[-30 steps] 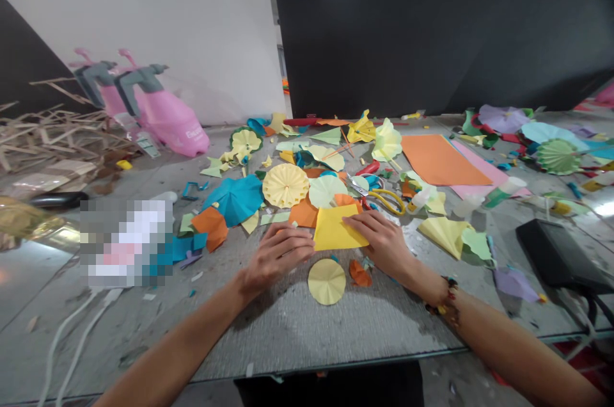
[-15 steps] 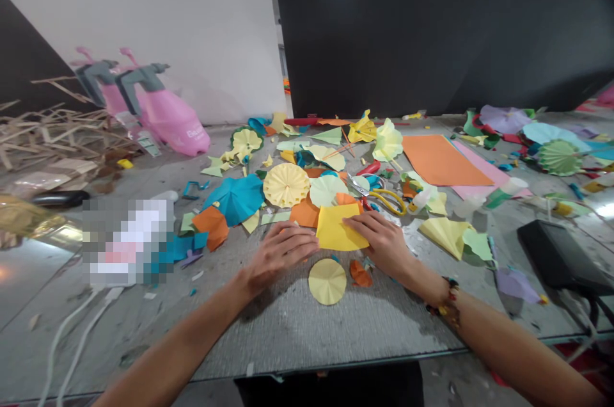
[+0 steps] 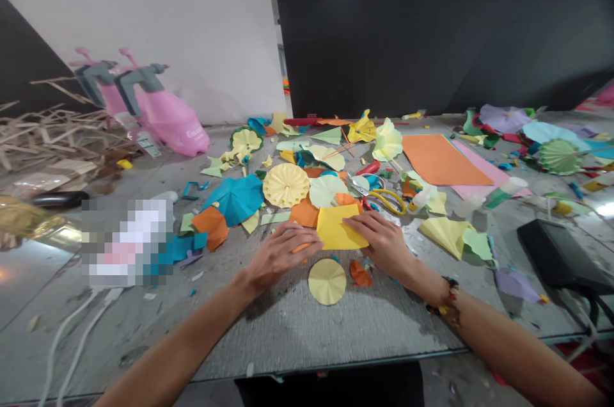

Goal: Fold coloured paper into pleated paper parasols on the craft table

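A yellow paper piece, apparently folded with a straight lower edge, lies in front of me. My left hand grips its left edge, fingers together and the thumb hidden. A bit of orange paper shows beneath those fingers. On the right side, my right hand has its fingertips over the sheet, holding that edge; its thumb is out of sight. Just below is a pale yellow creased paper disc, with a small orange paper scrap beside it. Yellow-handled scissors rest beyond my right hand.
Pink spray bottles stand at the back left. A blue paper umbrella shape and a yellow pleated disc lie ahead. Orange sheets are at the right, a black box nearer. A white power strip lies left.
My left fingers have shifted slightly right over the yellow paper's edge, and orange paper now shows under them. My right hand stays almost still.
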Demonstrator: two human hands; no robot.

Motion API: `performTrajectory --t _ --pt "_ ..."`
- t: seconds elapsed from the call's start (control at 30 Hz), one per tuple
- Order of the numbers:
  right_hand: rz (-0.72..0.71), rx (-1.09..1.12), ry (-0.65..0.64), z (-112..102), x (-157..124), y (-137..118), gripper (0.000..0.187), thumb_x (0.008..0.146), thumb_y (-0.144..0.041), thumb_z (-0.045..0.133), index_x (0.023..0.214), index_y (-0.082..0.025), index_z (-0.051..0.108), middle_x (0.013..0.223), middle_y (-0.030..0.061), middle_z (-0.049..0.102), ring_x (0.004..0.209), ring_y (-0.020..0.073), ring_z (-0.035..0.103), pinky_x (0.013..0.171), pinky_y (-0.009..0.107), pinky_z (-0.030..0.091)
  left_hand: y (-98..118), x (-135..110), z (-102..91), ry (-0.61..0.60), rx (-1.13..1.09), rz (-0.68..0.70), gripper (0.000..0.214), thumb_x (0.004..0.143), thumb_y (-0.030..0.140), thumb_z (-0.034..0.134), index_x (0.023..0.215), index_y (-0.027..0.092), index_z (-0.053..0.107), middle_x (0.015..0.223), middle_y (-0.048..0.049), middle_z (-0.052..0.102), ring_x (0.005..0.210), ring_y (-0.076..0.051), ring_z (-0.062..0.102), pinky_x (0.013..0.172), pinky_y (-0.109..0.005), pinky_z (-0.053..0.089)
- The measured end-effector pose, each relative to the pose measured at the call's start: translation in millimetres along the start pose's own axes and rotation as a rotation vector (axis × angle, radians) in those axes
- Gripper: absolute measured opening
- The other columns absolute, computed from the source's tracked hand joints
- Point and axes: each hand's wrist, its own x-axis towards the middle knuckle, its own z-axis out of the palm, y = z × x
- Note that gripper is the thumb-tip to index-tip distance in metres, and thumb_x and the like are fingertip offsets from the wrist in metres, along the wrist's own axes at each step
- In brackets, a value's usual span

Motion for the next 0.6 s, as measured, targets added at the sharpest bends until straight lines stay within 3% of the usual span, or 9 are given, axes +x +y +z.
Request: performTrajectory --t 0.27,0.47,0.6 --pt "0.015 0.002 -0.004 0.5 -0.1 0.1 0.062 0.075 0.006 0.055 0.129 -0.021 0.068 0.118 0.0074 0.075 0.110 0.0255 0.068 0.087 0.037 0.059 1.3 -3.8 3.4 0.049 -0.010 0.013 0.042 0.103 0.010 0.051 0.143 0.020 0.056 0.116 -0.0070 0.076 0.115 -0.017 0.069 0.104 -0.035 0.054" --pt "0.009 0.003 0.000 1.0 -0.2 0.3 0.056 0.077 0.005 0.055 0.126 -0.020 0.069 0.117 0.0081 0.075 0.109 0.0260 0.067 0.086 0.036 0.059 6.8 2.5 -4.4 0.039 -0.032 0.073 0.038 0.103 0.007 0.046 0.139 0.017 0.055 0.120 -0.0089 0.076 0.114 -0.018 0.070 0.103 -0.038 0.054" --pt "0.029 -0.025 -0.007 0.9 1.7 -0.8 0.054 0.078 0.004 0.058 0.126 -0.019 0.068 0.124 0.0104 0.072 0.119 0.0290 0.063 0.093 0.041 0.058 7.6 3.6 -2.4 0.016 0.024 0.072 0.036 0.098 0.004 0.051 0.132 0.015 0.058 0.122 -0.0105 0.074 0.118 -0.023 0.069 0.102 -0.040 0.054"
